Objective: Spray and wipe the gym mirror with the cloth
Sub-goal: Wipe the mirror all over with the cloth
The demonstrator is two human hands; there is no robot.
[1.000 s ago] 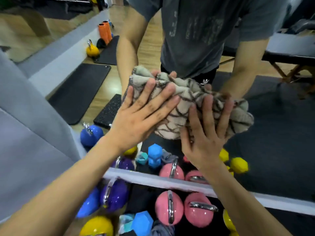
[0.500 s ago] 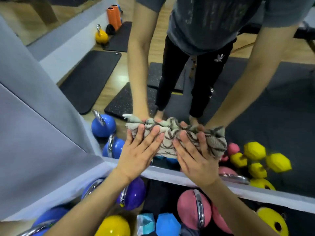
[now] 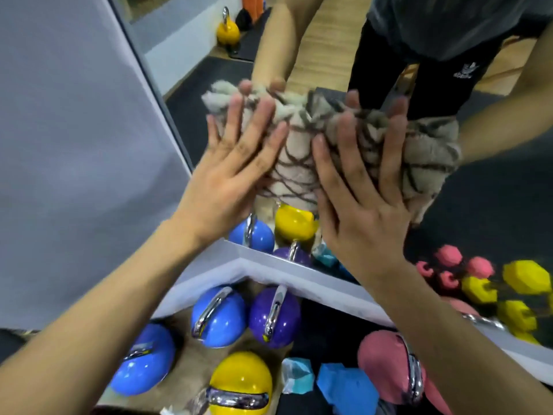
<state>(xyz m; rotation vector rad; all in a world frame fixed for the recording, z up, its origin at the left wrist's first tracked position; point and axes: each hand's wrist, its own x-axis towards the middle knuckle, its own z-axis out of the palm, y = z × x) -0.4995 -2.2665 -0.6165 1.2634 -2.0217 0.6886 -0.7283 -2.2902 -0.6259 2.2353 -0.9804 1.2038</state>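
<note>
since half a second ago the striped cloth (image 3: 302, 163) has slid up the mirror (image 3: 493, 190). left hand (image 3: 230, 172) and right hand (image 3: 362, 199) press it with straight, spread fingers (blue kettlebell (image 3: 218, 319) at 6 o'clock).

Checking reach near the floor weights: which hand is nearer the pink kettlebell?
Right. The right hand presses the cloth on the mirror up-left of the pink kettlebell; the left hand presses farther left.
</note>
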